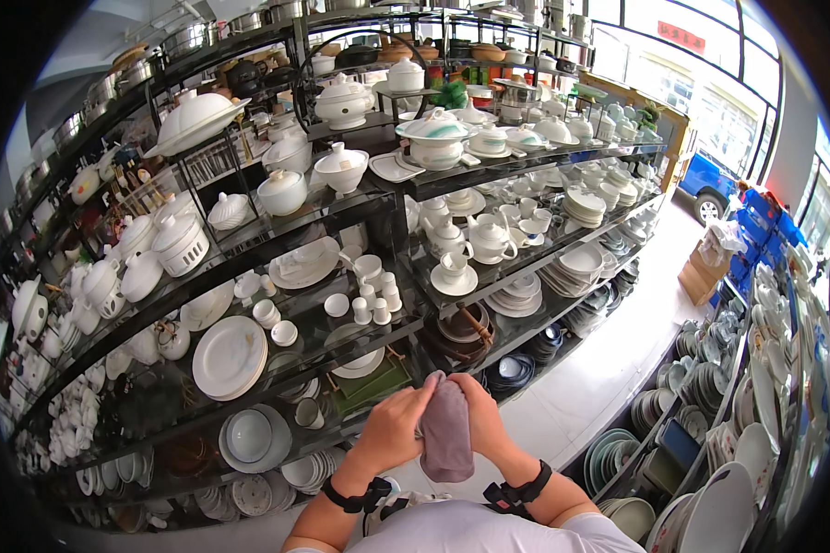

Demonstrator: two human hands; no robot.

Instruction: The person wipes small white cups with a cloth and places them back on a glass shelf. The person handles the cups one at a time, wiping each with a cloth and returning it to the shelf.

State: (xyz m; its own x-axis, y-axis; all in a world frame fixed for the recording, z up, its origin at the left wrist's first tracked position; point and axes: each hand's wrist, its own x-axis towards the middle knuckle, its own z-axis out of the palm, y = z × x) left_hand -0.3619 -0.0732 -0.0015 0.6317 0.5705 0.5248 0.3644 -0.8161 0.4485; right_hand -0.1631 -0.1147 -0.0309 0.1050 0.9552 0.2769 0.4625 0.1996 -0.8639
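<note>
My left hand (395,427) and my right hand (483,415) come together in front of my chest, gripping a mauve-grey cloth (447,439) from both sides. The cloth hangs down between the palms, bunched at its top under the fingertips. Whether something is wrapped inside it, I cannot tell. Just beyond the hands stands a dark shelf unit with white crockery. A green rectangular tray (372,387) and a dark brown round pot (465,332) are the nearest shelf things. Around each wrist is a black strap.
Glossy black shelves carry teapots (491,238), a stack of white plates (230,357) and lidded tureens (344,101). On the right, a low rack holds large oval plates (714,515). A pale tiled aisle (588,401) runs between, towards cardboard boxes (700,273) and blue crates (757,235).
</note>
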